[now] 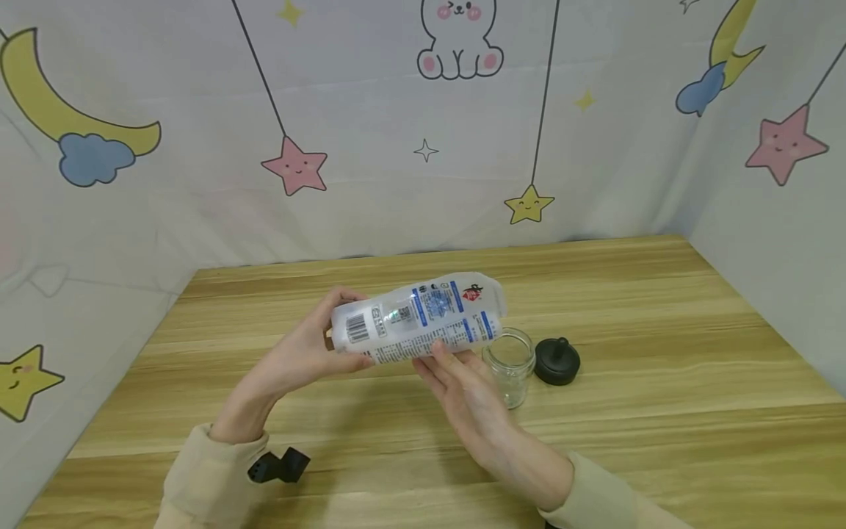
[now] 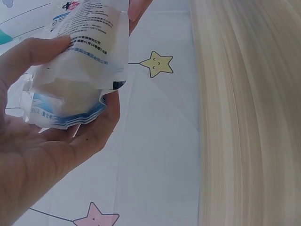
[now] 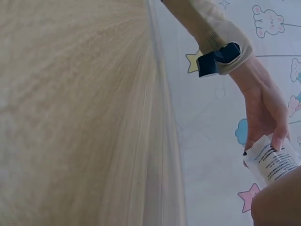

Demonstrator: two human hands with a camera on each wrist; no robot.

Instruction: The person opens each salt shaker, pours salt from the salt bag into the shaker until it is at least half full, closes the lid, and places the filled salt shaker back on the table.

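Note:
A clear and white plastic pouch (image 1: 413, 323) with blue print and a barcode is held above the table, nearly level, its right end slightly higher. My left hand (image 1: 307, 345) grips its left end, the thumb along the lower side and the fingers behind. In the left wrist view the folded base of the pouch (image 2: 80, 75) lies within that hand, with white contents showing through. My right hand (image 1: 479, 411) holds the pouch from below near its right half, thumb on the printed face. An open glass jar (image 1: 512, 375) stands behind the right hand, partly hidden by it and the pouch.
A black lid (image 1: 557, 361) with a knob lies on the wooden table (image 1: 661, 441) just right of the jar. A black wrist camera (image 1: 279, 466) sits at the left sleeve. A patterned cloth backdrop (image 1: 370, 206) rises along the table's back and sides.

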